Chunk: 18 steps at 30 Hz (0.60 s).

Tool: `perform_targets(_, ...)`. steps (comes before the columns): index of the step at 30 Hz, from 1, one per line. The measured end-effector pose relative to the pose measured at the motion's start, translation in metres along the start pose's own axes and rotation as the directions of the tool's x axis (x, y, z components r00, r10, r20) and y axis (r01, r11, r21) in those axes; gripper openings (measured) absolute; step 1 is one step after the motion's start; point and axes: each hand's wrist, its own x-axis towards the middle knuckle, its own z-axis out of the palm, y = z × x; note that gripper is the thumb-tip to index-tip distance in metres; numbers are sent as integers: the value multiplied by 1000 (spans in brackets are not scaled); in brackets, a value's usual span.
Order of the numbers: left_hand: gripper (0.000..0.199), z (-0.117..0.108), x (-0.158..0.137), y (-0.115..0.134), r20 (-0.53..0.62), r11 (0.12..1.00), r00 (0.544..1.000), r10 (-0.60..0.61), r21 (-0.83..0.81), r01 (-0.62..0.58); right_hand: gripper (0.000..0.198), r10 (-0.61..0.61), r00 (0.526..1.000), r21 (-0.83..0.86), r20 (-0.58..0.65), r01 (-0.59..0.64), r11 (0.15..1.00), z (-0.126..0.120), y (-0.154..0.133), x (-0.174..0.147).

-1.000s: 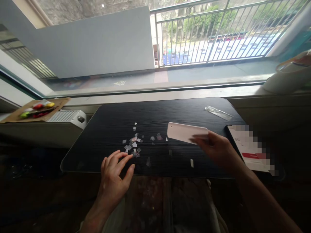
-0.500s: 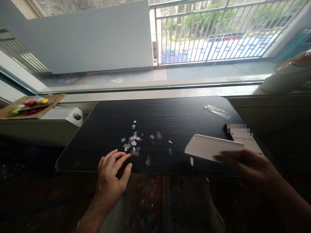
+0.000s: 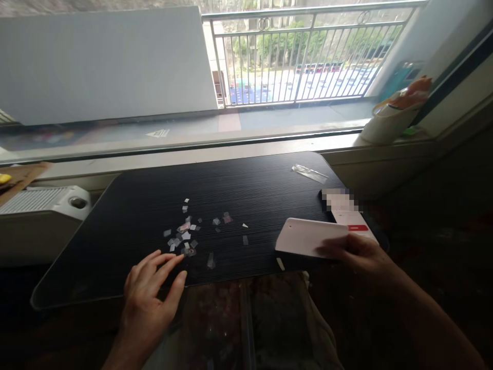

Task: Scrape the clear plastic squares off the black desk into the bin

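In my right hand (image 3: 358,252) I grip a flat white plastic scraper (image 3: 308,237) by its right end. It is roughly a trapezoid with a small hole near its upper left corner, and it is held over the right part of the black table (image 3: 146,190). My left hand (image 3: 154,282) hovers at the front edge, fingers spread and holding nothing I can see. Just beyond its fingertips lies a loose cluster of small clear and whitish scraps (image 3: 185,236), some with pinkish print. A few single scraps (image 3: 211,260) lie between the cluster and the scraper.
A phone (image 3: 341,210) with a lit screen lies at the table's right edge, partly behind the scraper and hand. A clear plastic wrapper (image 3: 310,173) lies at the back right. Beyond are the window sill (image 3: 231,149), a white container (image 3: 389,121) and a white heater (image 3: 50,200).
The view has swung to the right, so the table sits further left. The phone screen now shows a red bar where timer digits were. Both hands keep nearly the same pose; the scraps look unmoved.
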Motion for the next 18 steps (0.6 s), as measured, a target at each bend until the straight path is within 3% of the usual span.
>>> perform_targets(4, 24, -1, 2, 5, -19, 999, 1000, 16, 37, -15, 44, 8, 997, -59, 77, -4, 998, -4, 1, -3)
perform_targets(9, 26, -5, 0, 4, 12, 999, 1000, -2, 48, 2, 41, 3, 997, -67, 72, 2, 998, -8, -1, -10)
perform_targets(18, 22, -3, 2, 9, -52, 999, 998, -29, 13, 30, 33, -27, 992, -114, 127, 41, 993, -10, -10, -23)
